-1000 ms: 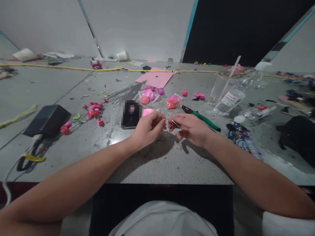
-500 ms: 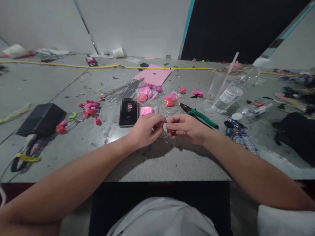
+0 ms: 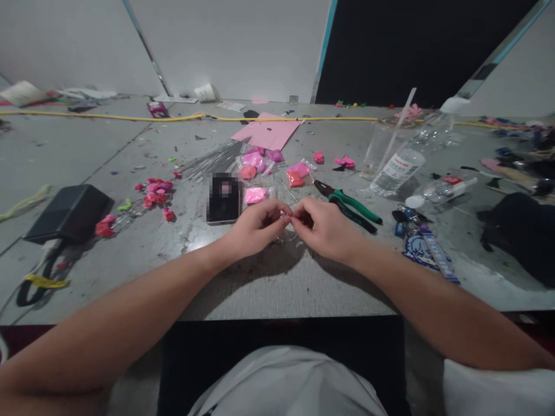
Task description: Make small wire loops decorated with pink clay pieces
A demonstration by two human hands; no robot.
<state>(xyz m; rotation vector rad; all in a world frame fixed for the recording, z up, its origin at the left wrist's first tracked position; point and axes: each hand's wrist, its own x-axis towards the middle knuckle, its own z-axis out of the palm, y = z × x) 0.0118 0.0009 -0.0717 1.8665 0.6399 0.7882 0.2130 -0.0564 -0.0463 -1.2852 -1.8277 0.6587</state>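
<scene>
My left hand (image 3: 262, 227) is closed in a pinch, and its fingertips meet those of my right hand (image 3: 323, 226), which pinches too. Both hold a thin wire (image 3: 288, 193) that sticks up past the fingers; a small pinkish bit shows at the left fingertips, too small to make out. Just beyond the hands lie a packet of pink clay (image 3: 255, 195) and a phone (image 3: 224, 199) with a blurred screen. Green-handled pliers (image 3: 349, 205) rest beside my right hand, jaws toward the back left.
Clay packets (image 3: 255, 160), a bundle of thin wires (image 3: 217, 160) and a pink sheet (image 3: 266, 132) lie farther back. To the left are red and pink clay flowers (image 3: 156, 193) and a black power adapter (image 3: 71, 212). Bottles (image 3: 398, 172) and keychains (image 3: 425, 245) occupy the right.
My right hand has turned so its back faces up more, and its fingertips have come against the left ones. The whole view has shifted slightly.
</scene>
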